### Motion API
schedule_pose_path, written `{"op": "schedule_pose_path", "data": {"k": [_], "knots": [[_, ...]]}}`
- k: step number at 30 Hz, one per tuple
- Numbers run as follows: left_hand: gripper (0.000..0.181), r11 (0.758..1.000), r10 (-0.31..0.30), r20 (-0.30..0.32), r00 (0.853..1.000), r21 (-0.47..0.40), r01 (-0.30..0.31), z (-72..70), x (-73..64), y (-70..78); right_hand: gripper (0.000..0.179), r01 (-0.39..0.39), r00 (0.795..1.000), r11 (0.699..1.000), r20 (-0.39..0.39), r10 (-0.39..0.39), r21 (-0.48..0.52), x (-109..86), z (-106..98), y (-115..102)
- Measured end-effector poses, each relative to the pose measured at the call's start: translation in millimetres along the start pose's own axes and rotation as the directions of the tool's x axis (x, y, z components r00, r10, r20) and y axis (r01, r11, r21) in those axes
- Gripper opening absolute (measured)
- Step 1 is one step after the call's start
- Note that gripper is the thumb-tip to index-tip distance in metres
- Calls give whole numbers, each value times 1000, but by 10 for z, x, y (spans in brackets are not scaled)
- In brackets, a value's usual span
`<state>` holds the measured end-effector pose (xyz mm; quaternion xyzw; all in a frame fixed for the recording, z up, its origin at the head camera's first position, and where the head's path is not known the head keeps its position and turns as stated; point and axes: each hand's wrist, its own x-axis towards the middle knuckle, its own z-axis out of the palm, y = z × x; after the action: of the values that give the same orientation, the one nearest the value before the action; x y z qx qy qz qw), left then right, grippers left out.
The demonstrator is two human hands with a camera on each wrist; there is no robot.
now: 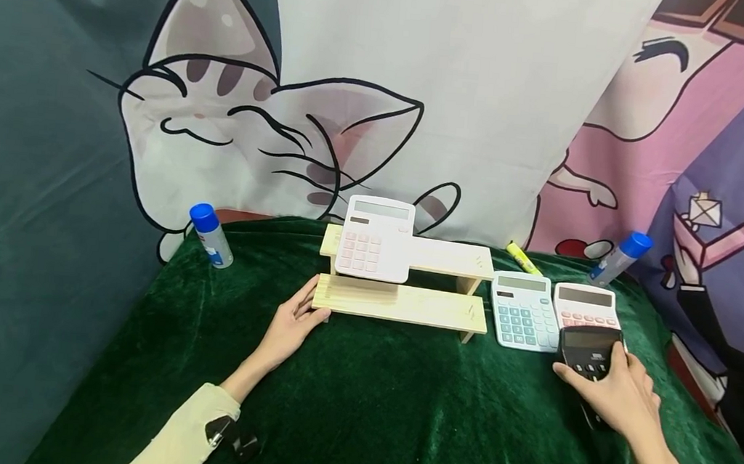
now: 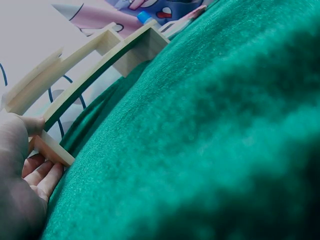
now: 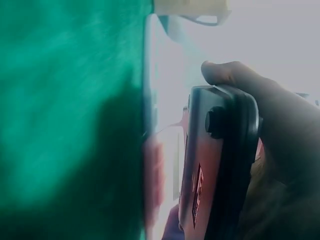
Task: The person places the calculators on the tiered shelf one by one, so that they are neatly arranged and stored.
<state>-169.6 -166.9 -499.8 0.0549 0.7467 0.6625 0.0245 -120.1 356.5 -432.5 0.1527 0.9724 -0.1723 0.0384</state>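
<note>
In the head view, my left hand (image 1: pixel 291 327) grips the left end of a two-tier wooden stand (image 1: pixel 399 303). The left wrist view shows the thumb on the lower board (image 2: pixel 85 82), with fingers around its end support. My right hand (image 1: pixel 631 398) holds a black calculator (image 1: pixel 589 342) between thumb and fingers. Seen from the right wrist, that calculator's underside (image 3: pixel 202 170) is off the cloth. Behind it lies a pink-keyed white calculator (image 1: pixel 586 300), partly covered. A blue-keyed calculator (image 1: pixel 523 313) lies beside that one. Another pink-keyed calculator (image 1: pixel 376 240) leans on the stand's upper tier.
Dark green velvet cloth (image 1: pixel 358 406) covers the table. A grey cylinder with a blue cap (image 1: pixel 212 236) stands at the left back, a similar one (image 1: pixel 620 259) at the right back. A yellow highlighter (image 1: pixel 524 258) lies behind the blue-keyed calculator. A printed curtain (image 1: pixel 475 87) hangs behind.
</note>
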Motion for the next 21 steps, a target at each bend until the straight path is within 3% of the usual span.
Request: {"op": "schedule_pose_path", "data": {"k": [10, 21], "knots": [[71, 1000, -5, 2, 1000, 2, 5, 11, 19, 3, 122, 154, 988, 984, -30, -152, 91, 187, -63, -570], [72, 1000, -8, -2, 1000, -1, 8, 7, 6, 10, 121, 294, 955, 949, -71, -287, 117, 248, -85, -1224]]}}
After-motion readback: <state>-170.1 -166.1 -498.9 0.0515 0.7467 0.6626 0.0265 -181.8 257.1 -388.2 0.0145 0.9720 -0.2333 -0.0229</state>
